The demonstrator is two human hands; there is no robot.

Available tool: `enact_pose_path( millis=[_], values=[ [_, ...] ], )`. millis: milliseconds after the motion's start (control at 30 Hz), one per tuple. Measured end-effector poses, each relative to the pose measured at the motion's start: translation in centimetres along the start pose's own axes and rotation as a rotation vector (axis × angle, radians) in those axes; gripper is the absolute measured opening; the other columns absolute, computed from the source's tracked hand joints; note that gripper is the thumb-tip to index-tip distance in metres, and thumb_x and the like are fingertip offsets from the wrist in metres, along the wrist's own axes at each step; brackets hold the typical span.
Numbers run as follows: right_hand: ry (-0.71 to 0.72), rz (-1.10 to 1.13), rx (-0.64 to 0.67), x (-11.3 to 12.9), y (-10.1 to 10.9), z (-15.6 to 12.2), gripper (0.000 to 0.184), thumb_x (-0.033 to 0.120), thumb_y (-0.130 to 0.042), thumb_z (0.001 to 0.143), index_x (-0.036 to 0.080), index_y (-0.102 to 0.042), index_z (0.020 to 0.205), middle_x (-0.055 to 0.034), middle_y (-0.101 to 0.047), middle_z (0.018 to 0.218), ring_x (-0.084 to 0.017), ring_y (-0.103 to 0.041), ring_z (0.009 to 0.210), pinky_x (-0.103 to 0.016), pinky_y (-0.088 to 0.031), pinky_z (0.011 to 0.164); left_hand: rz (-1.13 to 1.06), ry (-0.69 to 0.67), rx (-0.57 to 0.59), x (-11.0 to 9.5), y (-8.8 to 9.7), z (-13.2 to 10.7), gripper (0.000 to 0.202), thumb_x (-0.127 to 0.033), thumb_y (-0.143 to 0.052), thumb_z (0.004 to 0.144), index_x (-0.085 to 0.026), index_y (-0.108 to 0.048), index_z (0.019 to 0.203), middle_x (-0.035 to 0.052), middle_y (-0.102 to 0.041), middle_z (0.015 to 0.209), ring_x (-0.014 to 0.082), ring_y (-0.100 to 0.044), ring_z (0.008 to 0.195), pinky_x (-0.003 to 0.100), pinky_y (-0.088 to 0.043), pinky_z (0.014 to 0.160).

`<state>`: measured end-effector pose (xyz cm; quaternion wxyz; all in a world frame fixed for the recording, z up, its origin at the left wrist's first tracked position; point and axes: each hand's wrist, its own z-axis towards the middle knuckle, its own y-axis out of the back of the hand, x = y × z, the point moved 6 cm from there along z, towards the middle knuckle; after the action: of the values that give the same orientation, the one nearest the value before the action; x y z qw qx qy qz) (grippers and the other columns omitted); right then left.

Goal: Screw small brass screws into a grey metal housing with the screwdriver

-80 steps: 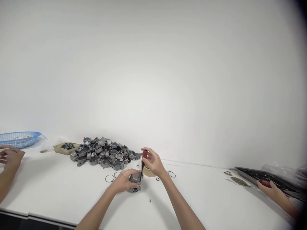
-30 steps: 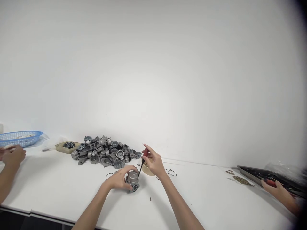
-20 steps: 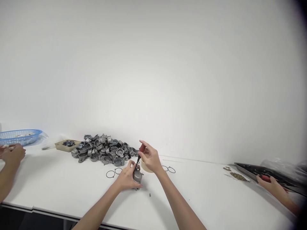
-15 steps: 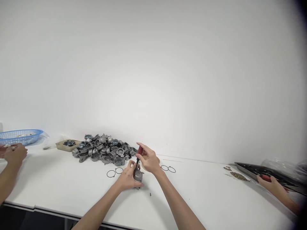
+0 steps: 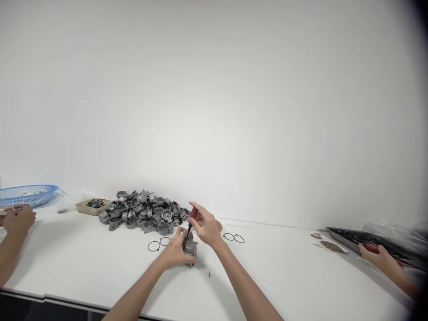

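Observation:
My left hand [image 5: 174,250] grips a grey metal housing [image 5: 191,248] standing on the white table [image 5: 100,263]. My right hand [image 5: 204,226] holds a small screwdriver [image 5: 189,223] with a red handle. Its dark shaft slants down to the top of the housing. A tan bowl [image 5: 218,225] sits just behind my right hand, mostly hidden by it. A small screw [image 5: 209,274] lies on the table in front of the housing.
A pile of grey metal housings [image 5: 143,212] lies behind my hands, with black O-rings [image 5: 154,245] and more rings [image 5: 234,237] beside it. A tan tray [image 5: 88,206] and blue basket [image 5: 26,194] stand at left. Other people's hands [image 5: 19,218] work at left and another hand [image 5: 374,254] by a dark tray [image 5: 351,237] at right.
My right hand has carried the screwdriver left and down onto the housing, which my left hand has turned and keeps steady. The view shifted slightly.

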<state>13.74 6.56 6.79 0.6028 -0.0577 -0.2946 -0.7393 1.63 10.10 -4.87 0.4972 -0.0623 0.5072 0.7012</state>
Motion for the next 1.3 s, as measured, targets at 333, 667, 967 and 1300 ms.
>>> enact_pose_path(
  millis=[333,667,967,1300],
  values=[
    [-0.026,-0.011,0.061,-0.3,-0.3,-0.2,0.052,0.019,-0.055,0.09,0.029,-0.045,0.14,-0.0047,-0.061,0.098,-0.017,-0.058,0.084,-0.032,-0.057,0.077,-0.005,0.013,0.003,0.0,-0.3,0.1,0.085,-0.051,-0.083,0.054,-0.024,-0.048,0.127,0.008,-0.045,0.123,0.0285,-0.056,0.102,0.039,-0.051,0.08],
    [-0.022,-0.021,0.102,0.7,-0.4,0.3,0.051,0.022,-0.06,0.086,0.029,-0.051,0.135,-0.0051,-0.066,0.11,-0.018,-0.063,0.088,-0.032,-0.058,0.077,-0.07,-0.012,0.208,1.0,0.8,-0.1,0.09,-0.042,-0.085,0.055,-0.027,-0.044,0.133,0.0092,-0.048,0.129,0.0277,-0.054,0.108,0.041,-0.047,0.092],
    [0.001,-0.041,0.104,1.2,-0.4,0.8,0.046,0.023,-0.062,0.085,0.028,-0.056,0.131,-0.0043,-0.067,0.097,-0.017,-0.062,0.082,-0.033,-0.057,0.074,0.017,0.028,0.114,0.8,1.0,-0.3,0.074,-0.042,-0.082,0.056,-0.025,-0.055,0.122,0.0068,-0.062,0.109,0.0286,-0.058,0.1,0.039,-0.048,0.083],
    [0.002,-0.019,0.122,0.6,-0.4,1.4,0.046,0.021,-0.058,0.088,0.029,-0.054,0.133,-0.0049,-0.062,0.102,-0.017,-0.06,0.088,-0.033,-0.055,0.082,0.11,-0.124,0.108,-0.5,1.0,-0.4,0.075,-0.042,-0.085,0.052,-0.026,-0.052,0.118,0.0041,-0.062,0.112,0.0262,-0.059,0.098,0.036,-0.047,0.084]
  ],
)
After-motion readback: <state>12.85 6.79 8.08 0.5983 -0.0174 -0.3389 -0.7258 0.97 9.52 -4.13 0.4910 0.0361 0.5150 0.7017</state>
